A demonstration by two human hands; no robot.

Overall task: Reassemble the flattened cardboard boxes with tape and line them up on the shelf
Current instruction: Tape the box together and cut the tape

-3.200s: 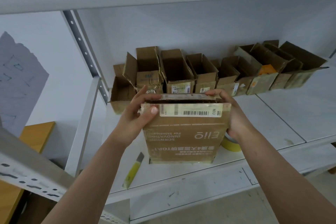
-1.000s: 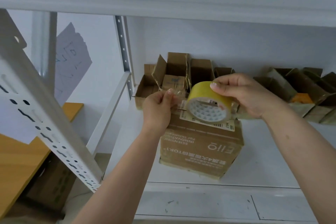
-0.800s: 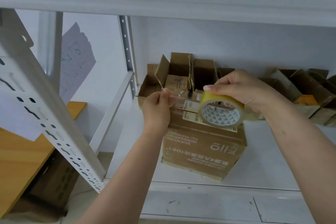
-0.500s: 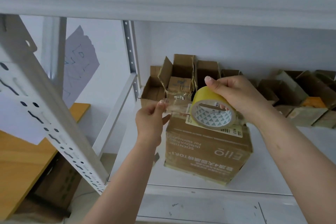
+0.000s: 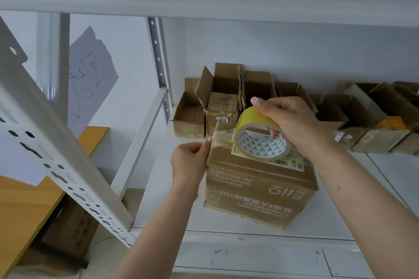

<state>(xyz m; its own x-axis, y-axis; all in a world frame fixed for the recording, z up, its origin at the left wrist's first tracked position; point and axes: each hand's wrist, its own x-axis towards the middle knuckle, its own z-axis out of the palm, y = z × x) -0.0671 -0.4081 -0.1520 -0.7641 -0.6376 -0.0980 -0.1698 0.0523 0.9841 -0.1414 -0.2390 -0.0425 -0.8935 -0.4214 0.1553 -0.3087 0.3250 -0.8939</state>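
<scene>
Head view, the only one: well along, judging by the row of open-topped brown cardboard boxes (image 5: 249, 95) lined against the back wall of the white metal shelf (image 5: 158, 179) — about eight or nine countable, the rightmost ones overlapping too much to be sure. One more in work: a single brown printed cardboard box (image 5: 258, 190) standing near the shelf's front edge, squared up, its top seam not yet taped as far as can be told. One yellow roll of packing tape (image 5: 260, 138) held just above that box's top, gripped by the right hand (image 5: 292, 124) with fingers curled through the core and thumb over the rim. One short clear strip of tape (image 5: 223, 136) drawn out leftward from the roll, its free end pinched between thumb and fingertips of the left hand (image 5: 190, 161) at the box's upper left corner. Left to do, by judgement: pressing the strip down, cutting it, sliding this box into the row. No flattened boxes visible here.
</scene>
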